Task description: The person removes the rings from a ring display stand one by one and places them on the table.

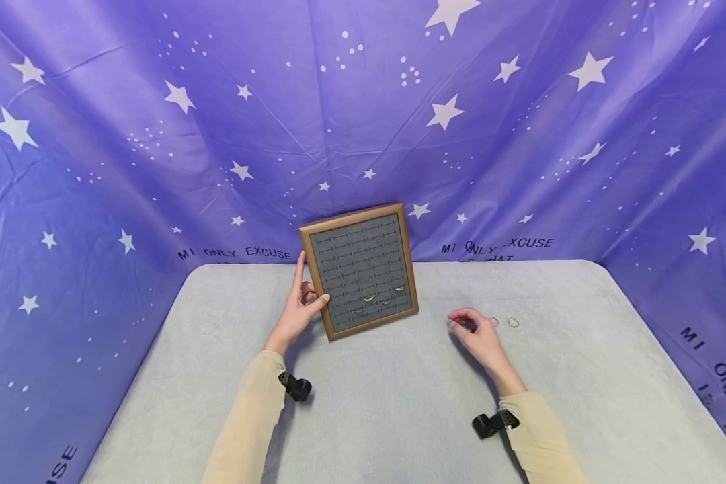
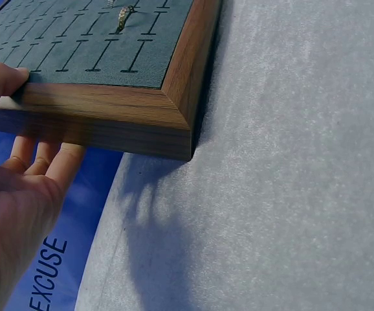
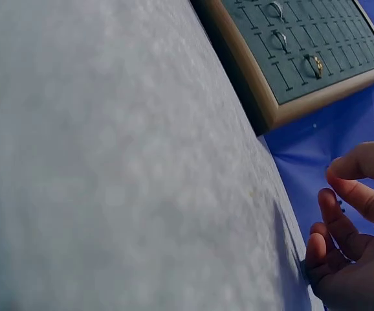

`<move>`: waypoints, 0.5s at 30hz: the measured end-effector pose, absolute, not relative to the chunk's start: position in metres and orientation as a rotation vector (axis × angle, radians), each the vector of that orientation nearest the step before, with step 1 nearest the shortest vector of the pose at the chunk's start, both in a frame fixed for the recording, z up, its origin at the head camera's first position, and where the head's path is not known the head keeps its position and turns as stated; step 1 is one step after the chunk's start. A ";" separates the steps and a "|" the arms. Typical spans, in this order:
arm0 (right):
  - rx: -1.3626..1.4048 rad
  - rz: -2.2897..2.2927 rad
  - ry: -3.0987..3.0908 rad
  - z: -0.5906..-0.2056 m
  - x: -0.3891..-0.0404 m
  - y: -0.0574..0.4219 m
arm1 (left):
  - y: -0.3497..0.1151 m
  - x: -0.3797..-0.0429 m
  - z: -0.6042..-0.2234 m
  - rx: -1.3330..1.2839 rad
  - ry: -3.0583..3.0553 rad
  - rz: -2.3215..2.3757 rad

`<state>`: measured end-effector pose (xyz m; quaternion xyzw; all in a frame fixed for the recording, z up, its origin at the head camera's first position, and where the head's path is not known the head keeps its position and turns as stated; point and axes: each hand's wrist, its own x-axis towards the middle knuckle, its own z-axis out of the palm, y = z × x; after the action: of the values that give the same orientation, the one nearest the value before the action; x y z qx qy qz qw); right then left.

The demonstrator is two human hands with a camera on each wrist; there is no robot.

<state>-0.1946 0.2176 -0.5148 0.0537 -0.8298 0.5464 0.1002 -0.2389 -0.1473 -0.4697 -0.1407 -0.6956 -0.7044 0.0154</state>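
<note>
My left hand [image 1: 293, 316] grips the left side of a wood-framed ring display tray [image 1: 409, 269], thumb over the front of the frame and other fingers at its side and behind. The tray is tilted up, its dark grey slotted pad facing me. Several rings sit in the lower rows, among them a gold-coloured ring [image 3: 314, 67] and a silver ring [image 3: 280, 41]. To the right of the tray, my right hand [image 1: 478, 336] is over the table, its thumb and index fingertips brought together. I cannot tell whether a small thing is between them.
Loose on the table just right of my right hand lie a ring [image 1: 513, 323] and another ring [image 1: 494, 322], partly behind the hand. The pale grey tabletop [image 1: 387, 417] meets a purple star-patterned cloth [image 1: 363, 134] at the back and sides. Each wrist carries a black camera.
</note>
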 end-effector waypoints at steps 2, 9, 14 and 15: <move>0.182 1.623 -2.462 -0.516 -0.197 0.216 | -0.148 -0.243 -0.476 -0.430 -2.163 -2.183; 0.318 1.648 -2.531 -0.490 -0.190 0.200 | -0.149 -0.248 -0.485 -0.431 -2.170 -2.162; 0.369 1.673 -2.573 -0.497 -0.196 0.195 | -0.147 -0.238 -0.468 -0.438 -2.177 -2.193; 0.377 1.673 -2.573 -0.502 -0.198 0.195 | -0.146 -0.235 -0.464 -0.435 -2.189 -2.189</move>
<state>-0.1984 0.1951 -0.5022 0.1220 -0.8319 0.5409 0.0244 -0.2355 -0.1463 -0.4640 -0.1390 -0.7002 -0.7003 0.0075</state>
